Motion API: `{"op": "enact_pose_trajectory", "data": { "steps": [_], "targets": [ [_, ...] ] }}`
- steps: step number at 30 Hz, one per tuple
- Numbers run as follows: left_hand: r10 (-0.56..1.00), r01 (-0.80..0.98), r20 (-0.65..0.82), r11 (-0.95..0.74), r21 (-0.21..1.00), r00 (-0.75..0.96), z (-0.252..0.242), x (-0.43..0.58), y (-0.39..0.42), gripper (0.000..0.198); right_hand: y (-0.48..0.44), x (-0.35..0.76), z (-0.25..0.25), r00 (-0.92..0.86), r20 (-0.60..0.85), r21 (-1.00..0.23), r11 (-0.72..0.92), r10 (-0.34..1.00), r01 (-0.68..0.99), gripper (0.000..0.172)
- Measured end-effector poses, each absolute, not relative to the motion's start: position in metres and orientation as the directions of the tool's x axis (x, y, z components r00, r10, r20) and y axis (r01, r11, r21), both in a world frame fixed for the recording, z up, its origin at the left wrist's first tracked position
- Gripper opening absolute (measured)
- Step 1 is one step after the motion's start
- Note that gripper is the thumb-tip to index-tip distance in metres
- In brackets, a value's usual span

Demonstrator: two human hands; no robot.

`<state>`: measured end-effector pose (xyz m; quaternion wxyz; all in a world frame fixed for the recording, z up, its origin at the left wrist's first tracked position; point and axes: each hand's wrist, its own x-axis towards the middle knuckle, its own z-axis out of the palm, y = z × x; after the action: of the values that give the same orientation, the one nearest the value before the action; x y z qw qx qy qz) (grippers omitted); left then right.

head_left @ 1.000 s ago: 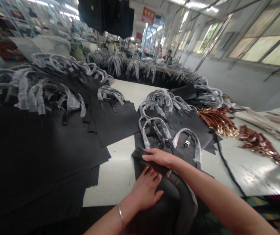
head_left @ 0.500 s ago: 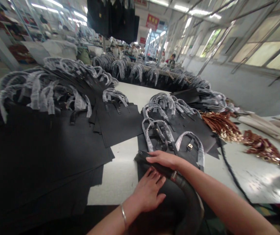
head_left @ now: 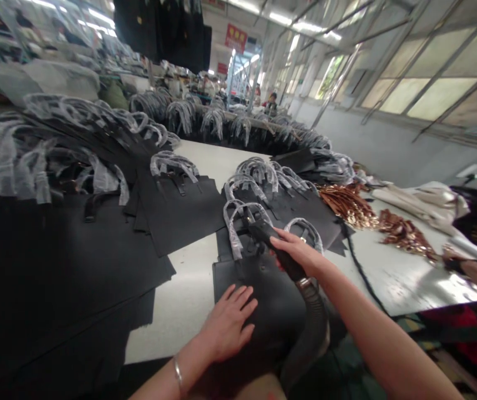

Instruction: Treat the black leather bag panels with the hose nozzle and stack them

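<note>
My right hand [head_left: 300,250] is wrapped round a black hose nozzle [head_left: 293,269] with a clamp at its rear. A ribbed black hose [head_left: 317,314] curves from it toward my body. The nozzle's tip points away from me, over the strap handles of the nearest black bag panels. My left hand [head_left: 230,322] lies flat with fingers spread on the front black panel [head_left: 269,286]. Just beyond are arched bag handles [head_left: 233,233] in clear plastic wrap. Whether the nozzle touches the panel, I cannot tell.
Stacks of black panels [head_left: 55,266] cover the left of the white table [head_left: 192,278]. Brown straps with gold hardware [head_left: 346,205] and a black cord [head_left: 361,266] lie to the right. Another person's hand [head_left: 475,273] shows at the right edge.
My right hand has moved the nozzle forward, away from me, to the handles. My left hand is now apart from the nozzle, on the panel. The view has turned right.
</note>
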<state>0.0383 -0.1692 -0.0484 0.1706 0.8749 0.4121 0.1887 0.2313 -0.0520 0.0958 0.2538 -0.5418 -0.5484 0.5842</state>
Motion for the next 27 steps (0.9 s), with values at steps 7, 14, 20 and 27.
{"op": "enact_pose_trajectory", "data": {
  "steps": [7, 14, 20, 27],
  "targets": [
    [0.862, 0.757, 0.218, -0.507, 0.412, 0.458, -0.037, 0.084, -0.147, 0.031, -0.102, 0.328, 0.079, -0.156, -0.560, -0.785, -0.461, 0.814, 0.415, 0.048],
    [0.754, 0.661, 0.224, -0.652, 0.371, 0.618, -0.058, 0.111, -0.128, 0.050, -0.105, 0.337, 0.043, -0.138, -0.639, -0.752, -0.575, 0.757, 0.323, 0.036],
    [0.753, 0.680, 0.208, -0.655, 0.330, 0.624, -0.058, 0.109, -0.129, 0.050, -0.067, 0.325, 0.041, -0.097, -0.576, -0.800, -0.536, 0.811, 0.269, 0.019],
    [0.759, 0.684, 0.201, -0.647, 0.338, 0.619, -0.057, 0.109, -0.128, 0.050, -0.077, 0.336, 0.047, -0.145, -0.622, -0.769, -0.566, 0.769, 0.299, 0.021]
  ]
}}
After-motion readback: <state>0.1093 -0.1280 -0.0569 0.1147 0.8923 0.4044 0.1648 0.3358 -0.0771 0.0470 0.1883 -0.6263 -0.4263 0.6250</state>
